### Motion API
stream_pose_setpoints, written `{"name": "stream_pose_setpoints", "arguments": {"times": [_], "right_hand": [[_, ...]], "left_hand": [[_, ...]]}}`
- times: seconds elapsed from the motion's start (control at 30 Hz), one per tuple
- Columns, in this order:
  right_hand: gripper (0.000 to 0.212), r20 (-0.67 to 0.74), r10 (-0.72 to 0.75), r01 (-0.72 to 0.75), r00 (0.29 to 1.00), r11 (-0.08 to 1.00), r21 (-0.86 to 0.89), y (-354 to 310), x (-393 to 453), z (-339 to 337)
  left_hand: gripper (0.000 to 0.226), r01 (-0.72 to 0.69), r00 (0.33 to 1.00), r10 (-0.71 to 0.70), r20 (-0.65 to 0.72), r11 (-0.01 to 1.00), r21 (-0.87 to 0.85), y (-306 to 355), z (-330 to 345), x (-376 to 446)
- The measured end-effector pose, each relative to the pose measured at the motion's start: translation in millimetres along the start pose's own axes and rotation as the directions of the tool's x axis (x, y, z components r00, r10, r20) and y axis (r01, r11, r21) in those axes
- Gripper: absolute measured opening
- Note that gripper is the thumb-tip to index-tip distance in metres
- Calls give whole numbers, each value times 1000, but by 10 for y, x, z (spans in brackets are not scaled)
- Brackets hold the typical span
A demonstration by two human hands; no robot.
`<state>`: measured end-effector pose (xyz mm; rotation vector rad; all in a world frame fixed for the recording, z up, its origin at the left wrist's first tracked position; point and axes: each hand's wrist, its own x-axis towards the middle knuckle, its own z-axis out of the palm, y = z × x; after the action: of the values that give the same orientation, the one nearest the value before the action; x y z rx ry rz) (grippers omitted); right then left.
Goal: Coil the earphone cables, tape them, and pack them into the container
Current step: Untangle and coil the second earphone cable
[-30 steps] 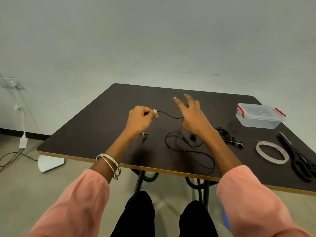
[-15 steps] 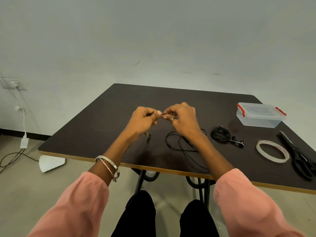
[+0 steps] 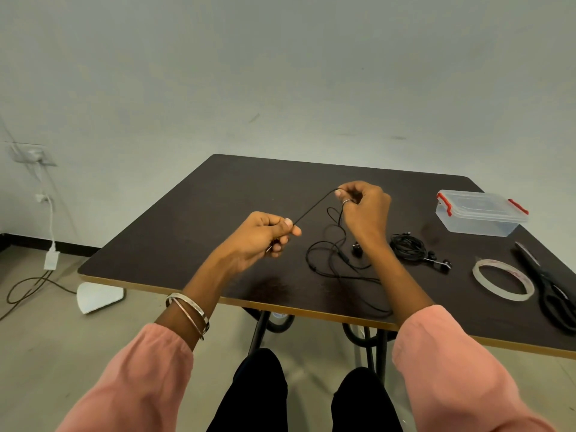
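Observation:
A loose black earphone cable sprawls on the dark table. My left hand pinches one end of it near the plug. My right hand pinches the cable further along, raised above the table, so a straight stretch of cable runs between the two hands. A second black earphone lies coiled in a bundle to the right. Further right lie a roll of clear tape and a clear lidded container with red clasps.
Black scissors lie at the table's right edge, beside the tape. On the floor to the left are a white charger with its cord and a white scrap. My knees sit under the table's near edge.
My hands met at the cable half a second ago; now the right hand has drawn away up and to the right, pulling a length of cable taut from the left hand.

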<state>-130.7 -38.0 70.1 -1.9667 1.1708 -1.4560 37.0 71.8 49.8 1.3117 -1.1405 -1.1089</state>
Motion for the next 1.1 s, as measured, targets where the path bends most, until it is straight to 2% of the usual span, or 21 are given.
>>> {"name": "stream_pose_setpoints", "arguments": {"times": [0.13, 0.23, 0.33, 0.43, 0.57, 0.7, 0.9, 1.1], "right_hand": [[7, 22, -15, 16, 1000, 999, -32, 53, -5, -13], [7, 58, -30, 34, 998, 997, -66, 109, -35, 8], [12, 184, -75, 102, 980, 985, -139, 161, -106, 45], [15, 361, -141, 215, 922, 961, -175, 167, -240, 89], [14, 518, -215, 325, 828, 937, -130, 128, -421, 119], [14, 577, -282, 367, 767, 930, -34, 51, -524, 80], [18, 645, -232, 307, 728, 952, -5, 13, -571, -1], [16, 634, -286, 372, 718, 928, -4, -61, -517, -72]], "left_hand": [[27, 46, 997, -31, 66, 971, -234, 14, 5, -20], [25, 22, 994, 29, 109, 899, -438, 64, 41, -32], [26, -39, 988, 118, 97, 808, -588, 135, 79, -26], [29, -101, 982, 183, 55, 739, -666, 191, 75, 15], [31, -185, 977, 211, -38, 741, -645, 217, 90, 62], [30, -235, 971, 206, -119, 752, -616, 199, 128, 82], [31, -275, 959, 188, -211, 792, -545, 147, 162, 130], [37, -280, 944, 211, -253, 918, -282, 64, 210, 174]]}}
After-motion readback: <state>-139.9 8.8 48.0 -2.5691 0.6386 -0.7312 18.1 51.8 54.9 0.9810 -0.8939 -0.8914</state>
